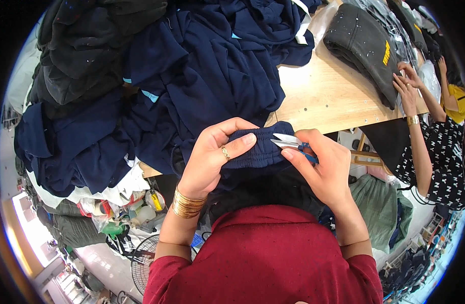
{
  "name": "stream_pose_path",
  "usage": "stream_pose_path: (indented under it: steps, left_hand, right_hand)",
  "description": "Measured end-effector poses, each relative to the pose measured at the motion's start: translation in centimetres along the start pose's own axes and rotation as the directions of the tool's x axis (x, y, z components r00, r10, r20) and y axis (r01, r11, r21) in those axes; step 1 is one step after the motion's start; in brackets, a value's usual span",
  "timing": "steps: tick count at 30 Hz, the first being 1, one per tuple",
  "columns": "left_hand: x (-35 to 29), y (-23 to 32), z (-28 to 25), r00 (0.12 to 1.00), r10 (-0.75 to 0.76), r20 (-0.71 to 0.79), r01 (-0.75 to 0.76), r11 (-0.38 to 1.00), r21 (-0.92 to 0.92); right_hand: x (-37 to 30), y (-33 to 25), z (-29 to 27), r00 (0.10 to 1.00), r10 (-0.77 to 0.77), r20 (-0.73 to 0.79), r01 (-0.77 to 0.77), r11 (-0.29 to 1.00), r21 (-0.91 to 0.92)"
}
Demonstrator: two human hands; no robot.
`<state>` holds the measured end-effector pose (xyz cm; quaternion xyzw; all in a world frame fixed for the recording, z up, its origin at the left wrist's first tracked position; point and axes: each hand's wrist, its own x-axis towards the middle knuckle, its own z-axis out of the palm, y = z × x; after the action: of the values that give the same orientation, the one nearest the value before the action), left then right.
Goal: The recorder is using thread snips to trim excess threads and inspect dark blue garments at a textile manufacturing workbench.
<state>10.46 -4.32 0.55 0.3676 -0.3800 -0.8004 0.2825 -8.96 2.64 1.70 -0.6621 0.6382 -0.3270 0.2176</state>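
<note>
My left hand [212, 154] is closed on the gathered elastic waistband [263, 147] of a navy garment, thumb pressed on top. In my right hand [324, 164] is a small pair of thread snips [289, 141] with blue handles. Their two pointed blades are parted and lie over the right end of the waistband. Whether a thread sits between the blades is too small to tell. The rest of this garment hangs toward my lap, mostly hidden. Beyond my hands, a heap of navy garments [207, 66] with light blue tabs covers much of the table.
Dark grey garments [90, 45] are piled at the far left of the wooden table [334, 91]. A folded black garment [361, 48] lies at the far right, where a co-worker's hands [407, 86] touch it. A floor fan [144, 258] stands at lower left, near a green cloth-covered bundle [73, 225].
</note>
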Motion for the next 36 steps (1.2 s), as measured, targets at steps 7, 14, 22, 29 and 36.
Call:
stream_pose_path:
  steps: [7,14,22,29,36]
  left_hand:
    - [0.0,0.0,-0.1,1.000,0.004,-0.006,-0.004,1.000,-0.026]
    - [0.0,0.0,0.0,1.000,-0.009,-0.003,0.009,0.999,-0.045]
    - [-0.1,0.0,0.1,1.000,0.004,-0.010,-0.004,1.000,-0.028]
    - [-0.1,0.0,0.3,1.000,-0.009,-0.006,0.009,0.999,-0.039]
    - [0.0,-0.2,0.2,0.999,-0.037,0.000,0.036,0.998,-0.052]
  right_hand:
    - [0.0,-0.6,0.4,0.998,0.048,-0.047,-0.048,0.999,0.010]
    - [-0.4,-0.6,0.6,0.996,0.048,-0.072,-0.048,0.999,0.006]
    - [-0.3,-0.7,0.5,0.997,0.045,-0.058,-0.047,0.999,-0.020]
    - [-0.4,-0.6,0.8,0.994,0.076,-0.079,-0.072,0.996,0.050]
    - [-0.1,0.8,1.4,0.985,0.163,-0.061,-0.113,0.865,0.489]
